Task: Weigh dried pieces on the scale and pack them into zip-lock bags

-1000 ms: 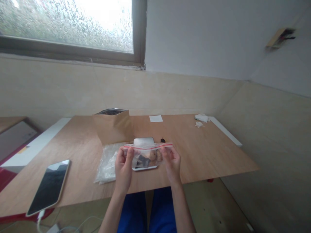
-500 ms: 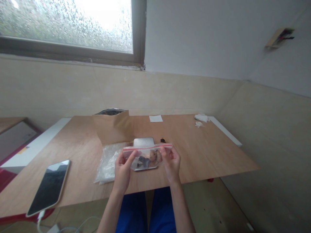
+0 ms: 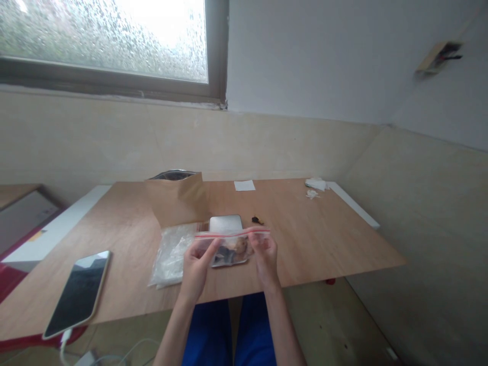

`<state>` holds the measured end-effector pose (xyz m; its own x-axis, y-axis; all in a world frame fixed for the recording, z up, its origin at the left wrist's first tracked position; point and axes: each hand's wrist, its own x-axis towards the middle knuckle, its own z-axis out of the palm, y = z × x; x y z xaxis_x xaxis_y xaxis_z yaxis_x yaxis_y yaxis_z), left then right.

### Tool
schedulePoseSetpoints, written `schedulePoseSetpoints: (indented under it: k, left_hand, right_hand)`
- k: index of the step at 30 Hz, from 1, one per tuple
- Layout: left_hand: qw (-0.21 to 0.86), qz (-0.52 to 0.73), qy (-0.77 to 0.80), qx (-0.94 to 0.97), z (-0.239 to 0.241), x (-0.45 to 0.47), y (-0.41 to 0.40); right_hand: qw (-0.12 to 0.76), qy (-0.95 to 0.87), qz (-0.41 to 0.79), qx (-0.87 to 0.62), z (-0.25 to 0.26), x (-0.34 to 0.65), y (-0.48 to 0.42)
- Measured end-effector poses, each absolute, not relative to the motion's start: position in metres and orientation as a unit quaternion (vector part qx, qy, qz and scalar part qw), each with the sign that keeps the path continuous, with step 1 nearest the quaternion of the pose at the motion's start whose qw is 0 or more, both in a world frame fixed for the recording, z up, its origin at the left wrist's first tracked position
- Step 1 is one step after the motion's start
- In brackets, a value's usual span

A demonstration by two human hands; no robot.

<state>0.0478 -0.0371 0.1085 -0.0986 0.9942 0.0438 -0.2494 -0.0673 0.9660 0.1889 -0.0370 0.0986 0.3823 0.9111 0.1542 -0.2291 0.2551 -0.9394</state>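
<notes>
I hold a clear zip bag (image 3: 232,247) with a red seal strip just above the wooden table (image 3: 324,239). Brown and dark pieces show inside it. My left hand (image 3: 197,263) pinches the bag's left end, thumb pointing up along the seal. On the right end, my right hand (image 3: 264,254) grips it with its fingers on the seal. A small silver scale (image 3: 225,222) lies directly behind the bag, partly hidden by it.
A brown paper bag (image 3: 178,199) stands behind the scale. A stack of clear plastic bags (image 3: 171,253) lies to the left of my hands. A phone (image 3: 78,292) on a cable rests at the near left. A white slip (image 3: 244,185), a small dark object (image 3: 257,220) and white scraps (image 3: 314,187) lie further back.
The bag has sunk a little lower toward the table. My fingers have shifted along the red seal, and my left thumb now points up against it.
</notes>
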Motion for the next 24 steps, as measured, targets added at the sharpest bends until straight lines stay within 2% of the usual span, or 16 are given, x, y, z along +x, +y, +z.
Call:
schedulePoseSetpoints:
  k: [6,16,24]
  left_hand:
    - [0.488,0.590,0.475,0.434,0.1092,0.0468,-0.0374]
    - [0.475,0.607,0.482,0.417,0.1164,0.0486,-0.0400]
    - [0.482,0.568,0.480,0.463,0.1158,0.0459,-0.0385]
  right_hand:
    - [0.654,-0.394,0.434,-0.478,0.1037,0.1890,-0.0371]
    - [0.658,-0.435,0.384,-0.481,0.1047,0.1903,-0.0383]
    - [0.642,-0.456,0.421,-0.450,0.1068,0.1946,-0.0374]
